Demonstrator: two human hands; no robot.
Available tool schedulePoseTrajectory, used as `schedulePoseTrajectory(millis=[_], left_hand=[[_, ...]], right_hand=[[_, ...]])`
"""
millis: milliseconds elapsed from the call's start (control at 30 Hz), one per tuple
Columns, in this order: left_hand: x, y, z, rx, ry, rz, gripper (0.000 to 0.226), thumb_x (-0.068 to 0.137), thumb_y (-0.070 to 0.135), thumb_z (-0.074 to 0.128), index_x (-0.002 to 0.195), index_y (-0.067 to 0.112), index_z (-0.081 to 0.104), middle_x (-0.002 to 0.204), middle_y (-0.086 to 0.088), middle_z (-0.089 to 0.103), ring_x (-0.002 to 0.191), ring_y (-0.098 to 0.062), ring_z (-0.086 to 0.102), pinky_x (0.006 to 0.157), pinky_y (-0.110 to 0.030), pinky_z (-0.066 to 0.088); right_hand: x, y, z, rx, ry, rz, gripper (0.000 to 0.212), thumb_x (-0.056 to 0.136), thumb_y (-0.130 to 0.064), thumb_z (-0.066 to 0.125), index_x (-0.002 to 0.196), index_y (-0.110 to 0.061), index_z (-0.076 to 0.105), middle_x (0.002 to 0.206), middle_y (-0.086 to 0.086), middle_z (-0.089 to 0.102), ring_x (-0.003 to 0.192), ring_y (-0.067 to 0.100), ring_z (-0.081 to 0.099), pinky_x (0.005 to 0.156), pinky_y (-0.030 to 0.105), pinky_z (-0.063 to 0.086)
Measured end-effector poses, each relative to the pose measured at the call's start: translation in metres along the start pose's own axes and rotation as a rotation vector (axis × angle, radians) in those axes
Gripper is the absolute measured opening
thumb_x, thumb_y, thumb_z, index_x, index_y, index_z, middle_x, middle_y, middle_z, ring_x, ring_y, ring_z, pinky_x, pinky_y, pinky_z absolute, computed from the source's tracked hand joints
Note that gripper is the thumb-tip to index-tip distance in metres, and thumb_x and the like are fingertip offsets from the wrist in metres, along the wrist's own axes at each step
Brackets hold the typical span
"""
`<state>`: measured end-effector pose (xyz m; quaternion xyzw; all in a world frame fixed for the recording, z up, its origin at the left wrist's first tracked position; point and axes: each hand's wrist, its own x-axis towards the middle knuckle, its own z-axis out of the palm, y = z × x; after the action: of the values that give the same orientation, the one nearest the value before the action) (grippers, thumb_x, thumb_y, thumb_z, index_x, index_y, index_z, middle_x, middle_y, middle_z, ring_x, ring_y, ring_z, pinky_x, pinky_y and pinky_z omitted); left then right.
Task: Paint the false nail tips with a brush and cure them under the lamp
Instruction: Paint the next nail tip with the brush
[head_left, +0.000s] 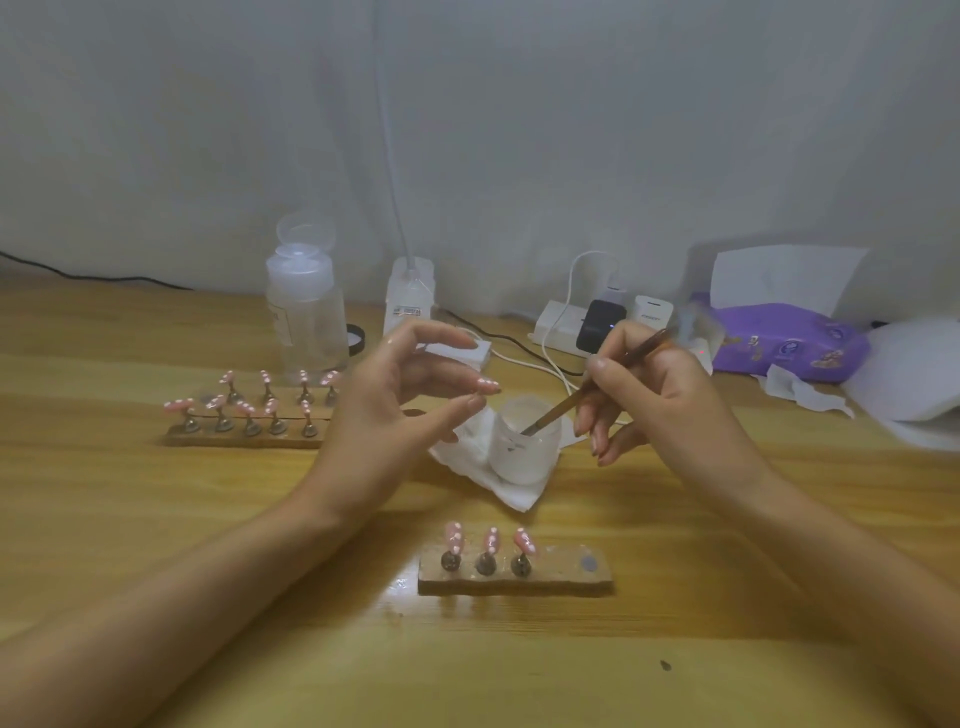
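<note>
Nearest us, a small wooden block (571, 577) carries three pink dotted nail tips (491, 540), each upright on its own little metal stand. Far left now: a long wooden holder (244, 442) with two rows of the same pink tips (179, 405), and behind it a clear bottle (306, 312), flip cap up, apparently holding clear liquid. On to the left hand (384, 405), raised above the table, index finger stretched out, thumb and another fingertip seemingly pinching one loose tip (488, 385) by its edges. That looks the right way to take it: these tips should be feather-light, thin, springy plastic, slick once coated, so hold the rim or the underside and keep off wet paint. Just right of it, a frosted white cup (524, 457) sits on a crumpled tissue (511, 493); its contents can't be made out. The brush (597, 379) slants down with its bristles inside the cup's mouth, a light, stiff handle pinched pen-style near the middle by the right hand (660, 400), lower fingers curled loosely beneath. My read: loading or rinsing the bristles ahead of painting.
</note>
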<state>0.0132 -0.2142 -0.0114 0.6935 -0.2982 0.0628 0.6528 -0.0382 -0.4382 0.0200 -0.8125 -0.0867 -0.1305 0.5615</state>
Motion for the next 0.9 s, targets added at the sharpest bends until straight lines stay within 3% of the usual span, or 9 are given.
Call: schedulePoseTrajectory(millis=[167, 300, 467, 633, 900], left_hand=[[-0.002, -0.007, 0.001, 0.052, -0.011, -0.009, 0.051, 0.084, 0.010, 0.076, 0.124, 0.029, 0.053, 0.092, 0.003, 0.077, 0.095, -0.014, 0.072, 0.077, -0.030, 0.058], [-0.001, -0.009, 0.003, 0.117, -0.002, 0.039, 0.068, 0.082, 0.011, 0.078, 0.137, 0.032, 0.043, 0.089, 0.009, 0.076, 0.092, -0.007, 0.071, 0.070, -0.011, 0.046], [0.000, -0.008, 0.005, 0.104, -0.022, 0.067, 0.079, 0.078, 0.023, 0.077, 0.145, 0.028, 0.036, 0.092, 0.009, 0.073, 0.092, -0.009, 0.071, 0.071, -0.008, 0.046], [-0.001, -0.008, 0.005, 0.143, -0.026, 0.077, 0.075, 0.082, 0.017, 0.077, 0.144, 0.030, 0.038, 0.088, 0.009, 0.074, 0.091, -0.007, 0.070, 0.067, -0.009, 0.045], [-0.001, -0.010, 0.006, 0.152, -0.021, 0.062, 0.069, 0.084, 0.008, 0.075, 0.139, 0.031, 0.042, 0.086, 0.005, 0.073, 0.088, -0.012, 0.071, 0.063, -0.017, 0.050]], right_hand=[[0.000, 0.005, -0.007, 0.127, 0.086, -0.009, 0.022, 0.102, -0.021, 0.050, 0.083, -0.011, 0.050, 0.065, 0.013, 0.067, 0.049, 0.021, 0.060, 0.043, 0.026, 0.050], [-0.004, 0.017, -0.008, 0.253, 0.210, 0.023, 0.024, 0.102, -0.020, 0.048, 0.078, -0.017, 0.051, 0.063, 0.011, 0.065, 0.048, 0.018, 0.057, 0.042, 0.024, 0.046], [-0.005, 0.029, -0.006, 0.435, 0.337, 0.112, 0.026, 0.102, -0.016, 0.045, 0.076, -0.016, 0.050, 0.058, 0.009, 0.061, 0.045, 0.014, 0.052, 0.040, 0.021, 0.041], [-0.007, 0.034, -0.003, 0.531, 0.379, 0.196, 0.023, 0.102, -0.021, 0.049, 0.081, -0.013, 0.054, 0.058, 0.005, 0.061, 0.044, 0.010, 0.050, 0.039, 0.018, 0.039], [-0.004, 0.032, -0.002, 0.572, 0.348, 0.177, 0.019, 0.096, -0.026, 0.054, 0.082, -0.014, 0.054, 0.060, 0.004, 0.065, 0.042, 0.009, 0.048, 0.040, 0.017, 0.039]])
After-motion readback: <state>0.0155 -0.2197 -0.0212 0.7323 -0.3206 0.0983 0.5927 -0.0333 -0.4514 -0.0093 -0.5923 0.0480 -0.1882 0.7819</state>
